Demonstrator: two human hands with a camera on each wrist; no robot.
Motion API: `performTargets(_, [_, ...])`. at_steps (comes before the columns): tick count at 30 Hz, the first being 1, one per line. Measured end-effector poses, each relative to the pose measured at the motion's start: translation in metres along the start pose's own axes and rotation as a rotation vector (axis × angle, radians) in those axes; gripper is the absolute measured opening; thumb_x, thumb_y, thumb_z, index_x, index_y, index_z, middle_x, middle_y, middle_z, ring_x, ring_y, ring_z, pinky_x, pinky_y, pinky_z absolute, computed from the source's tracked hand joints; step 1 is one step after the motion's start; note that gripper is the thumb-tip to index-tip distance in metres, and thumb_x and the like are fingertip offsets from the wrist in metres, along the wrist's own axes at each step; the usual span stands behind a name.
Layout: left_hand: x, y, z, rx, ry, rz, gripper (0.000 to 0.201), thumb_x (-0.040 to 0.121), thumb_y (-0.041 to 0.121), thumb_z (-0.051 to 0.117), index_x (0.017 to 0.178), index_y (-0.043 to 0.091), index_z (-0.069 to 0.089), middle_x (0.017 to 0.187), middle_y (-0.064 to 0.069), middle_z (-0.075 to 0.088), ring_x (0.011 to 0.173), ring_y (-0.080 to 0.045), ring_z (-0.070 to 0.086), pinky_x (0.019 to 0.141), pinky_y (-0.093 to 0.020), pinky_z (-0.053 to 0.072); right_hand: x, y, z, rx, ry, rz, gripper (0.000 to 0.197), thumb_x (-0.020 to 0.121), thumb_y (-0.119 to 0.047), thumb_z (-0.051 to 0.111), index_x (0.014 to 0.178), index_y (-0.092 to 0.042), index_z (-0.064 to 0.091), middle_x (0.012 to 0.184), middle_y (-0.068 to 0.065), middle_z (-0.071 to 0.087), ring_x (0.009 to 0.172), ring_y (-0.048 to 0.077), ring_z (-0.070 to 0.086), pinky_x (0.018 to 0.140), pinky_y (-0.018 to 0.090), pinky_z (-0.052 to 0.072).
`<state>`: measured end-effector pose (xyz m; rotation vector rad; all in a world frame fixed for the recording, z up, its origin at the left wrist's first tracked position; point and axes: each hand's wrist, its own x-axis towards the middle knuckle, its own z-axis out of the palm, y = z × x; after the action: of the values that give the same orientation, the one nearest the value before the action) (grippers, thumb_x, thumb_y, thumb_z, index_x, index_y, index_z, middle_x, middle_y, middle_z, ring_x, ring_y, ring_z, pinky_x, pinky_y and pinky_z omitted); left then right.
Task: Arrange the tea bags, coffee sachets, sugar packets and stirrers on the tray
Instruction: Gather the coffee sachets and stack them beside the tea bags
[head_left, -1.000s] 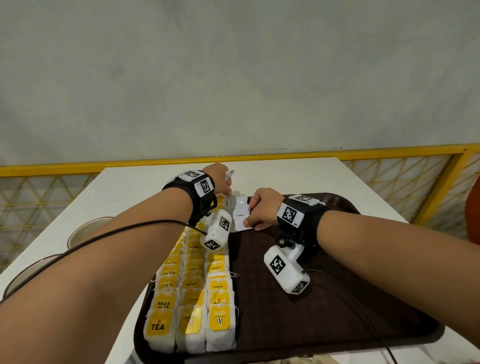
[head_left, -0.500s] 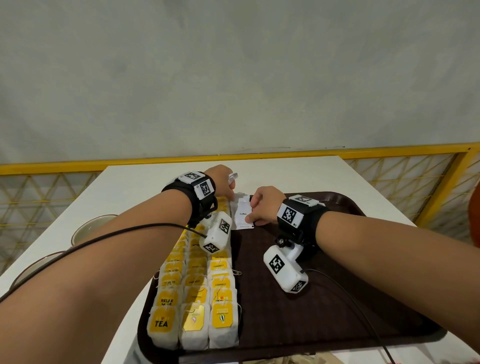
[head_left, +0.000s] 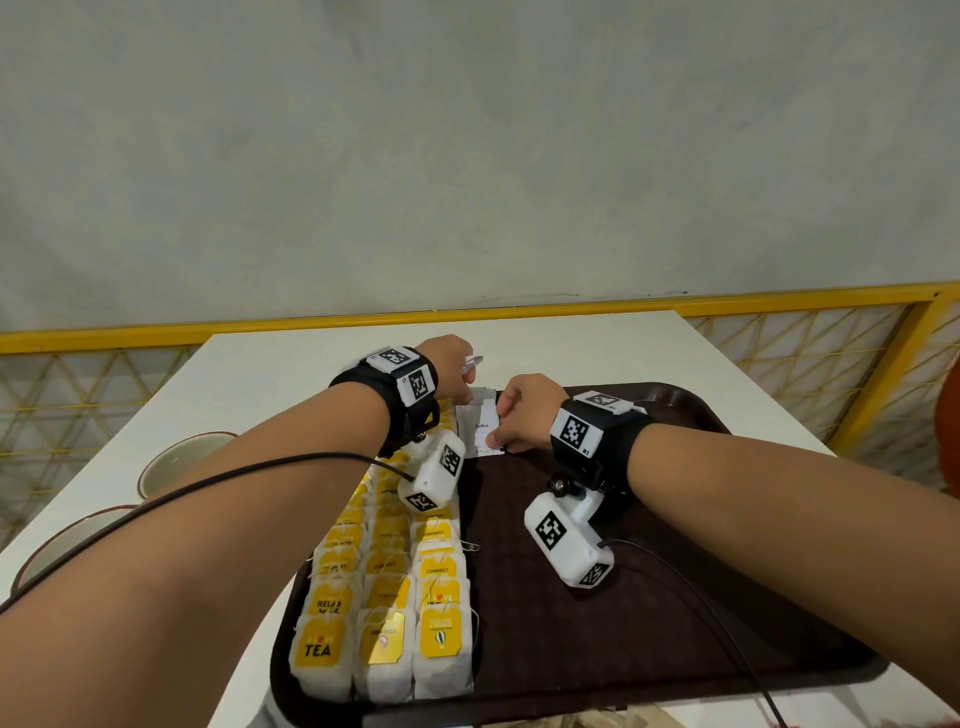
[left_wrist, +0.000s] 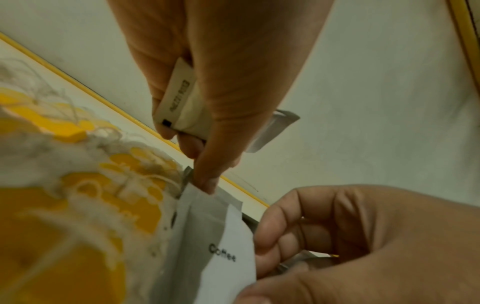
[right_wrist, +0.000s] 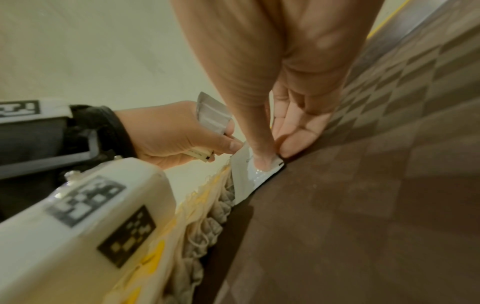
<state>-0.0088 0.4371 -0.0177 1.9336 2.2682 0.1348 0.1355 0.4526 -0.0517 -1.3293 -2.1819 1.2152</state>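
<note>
A dark brown tray (head_left: 649, 613) holds three rows of yellow-tagged tea bags (head_left: 389, 597) along its left side. At the far end of those rows lies a white coffee sachet (head_left: 480, 431), labelled "Coffee" (left_wrist: 223, 255). My right hand (head_left: 501, 431) pinches its right edge, thumb (right_wrist: 259, 162) pressed on its face. My left hand (head_left: 465, 379) grips a small bundle of sachets (left_wrist: 182, 102) just behind it. The left index fingertip (left_wrist: 207, 183) touches the lying sachet's top corner. No stirrers or sugar packets can be told apart.
Two bowls (head_left: 182, 457) (head_left: 67, 540) stand on the white table (head_left: 571, 348) left of the tray. The tray's right half is bare brown surface. A yellow railing (head_left: 779, 301) runs behind the table, in front of a grey wall.
Both hands stay at the tray's far left corner. The coffee sachet under my right hand has shifted only slightly; my left hand keeps its bundle.
</note>
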Motion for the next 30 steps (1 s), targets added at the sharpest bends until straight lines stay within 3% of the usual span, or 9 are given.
performTargets(11, [-0.004, 0.002, 0.004, -0.048, 0.056, -0.010, 0.027, 0.079, 0.016, 0.070, 0.069, 0.022, 0.046, 0.083, 0.003, 0.052, 0.080, -0.019, 0.051, 0.066, -0.026, 0.038, -0.007, 0.000, -0.003, 0.072, 0.003, 0.016, 0.033, 0.068, 0.003, 0.081, 0.076, -0.010, 0.052, 0.076, 0.010, 0.060, 0.063, 0.027, 0.065, 0.074, 0.045, 0.060])
performTargets(14, [-0.006, 0.003, 0.005, -0.064, 0.084, -0.011, 0.019, 0.080, 0.013, 0.068, 0.076, 0.018, 0.050, 0.085, 0.001, 0.053, 0.080, -0.019, 0.051, 0.063, -0.026, 0.037, -0.012, -0.001, -0.008, 0.159, 0.015, 0.013, 0.027, 0.071, 0.002, 0.080, 0.080, -0.007, 0.056, 0.080, 0.013, 0.061, 0.072, 0.028, 0.067, 0.077, 0.043, 0.059])
performTargets(16, [-0.008, 0.003, 0.006, -0.088, 0.104, -0.018, 0.015, 0.080, 0.011, 0.067, 0.082, 0.015, 0.052, 0.085, 0.000, 0.053, 0.080, -0.019, 0.051, 0.060, -0.026, 0.036, -0.017, -0.002, -0.009, 0.220, 0.008, 0.021, 0.026, 0.073, 0.003, 0.078, 0.091, -0.004, 0.060, 0.091, 0.016, 0.063, 0.084, 0.031, 0.068, 0.081, 0.042, 0.058])
performTargets(18, [-0.008, 0.002, 0.005, -0.103, 0.114, -0.028, 0.014, 0.081, 0.010, 0.066, 0.082, 0.015, 0.053, 0.083, 0.001, 0.053, 0.080, -0.019, 0.050, 0.061, -0.025, 0.036, -0.021, 0.000, -0.006, 0.198, 0.006, 0.020, 0.039, 0.072, 0.002, 0.078, 0.108, -0.001, 0.062, 0.103, 0.016, 0.065, 0.093, 0.031, 0.068, 0.084, 0.041, 0.057])
performTargets(20, [-0.008, 0.001, 0.004, -0.117, 0.116, -0.036, 0.016, 0.081, 0.010, 0.065, 0.077, 0.017, 0.051, 0.077, 0.003, 0.051, 0.079, -0.019, 0.050, 0.055, -0.024, 0.034, -0.023, 0.001, -0.001, 0.151, -0.020, 0.004, 0.053, 0.071, -0.002, 0.079, 0.121, -0.001, 0.061, 0.114, 0.013, 0.067, 0.097, 0.027, 0.068, 0.087, 0.041, 0.056])
performTargets(24, [-0.010, 0.001, 0.004, -0.132, 0.120, -0.055, 0.017, 0.082, 0.010, 0.065, 0.075, 0.018, 0.051, 0.077, 0.004, 0.051, 0.079, -0.018, 0.051, 0.052, -0.021, 0.032, -0.027, -0.001, 0.007, 0.070, -0.008, -0.033, 0.067, 0.072, -0.007, 0.077, 0.134, -0.004, 0.052, 0.129, 0.011, 0.061, 0.111, 0.024, 0.062, 0.098, 0.039, 0.050])
performTargets(26, [-0.011, 0.001, 0.005, -0.159, 0.128, -0.070, 0.020, 0.082, 0.009, 0.064, 0.072, 0.019, 0.050, 0.075, 0.005, 0.050, 0.079, -0.018, 0.051, 0.054, -0.022, 0.033, -0.027, -0.002, 0.009, 0.070, -0.002, -0.023, 0.064, 0.070, -0.008, 0.077, 0.129, -0.001, 0.056, 0.126, 0.014, 0.061, 0.107, 0.023, 0.062, 0.096, 0.041, 0.050])
performTargets(28, [-0.012, -0.001, 0.004, -0.191, 0.137, -0.084, 0.023, 0.082, 0.009, 0.064, 0.070, 0.020, 0.047, 0.078, 0.002, 0.053, 0.079, -0.019, 0.051, 0.059, -0.023, 0.036, -0.019, 0.001, 0.014, 0.058, -0.016, -0.042, 0.058, 0.057, -0.018, 0.076, 0.108, 0.006, 0.064, 0.112, 0.026, 0.065, 0.084, 0.019, 0.059, 0.086, 0.046, 0.054])
performTargets(30, [-0.015, -0.003, 0.001, -0.215, 0.148, -0.095, 0.021, 0.082, 0.009, 0.064, 0.073, 0.018, 0.048, 0.085, -0.001, 0.055, 0.081, -0.020, 0.051, 0.066, -0.027, 0.038, 0.003, 0.018, 0.020, 0.049, -0.018, -0.060, 0.067, 0.043, -0.027, 0.069, 0.098, 0.010, 0.060, 0.104, 0.030, 0.062, 0.072, 0.018, 0.050, 0.080, 0.052, 0.054])
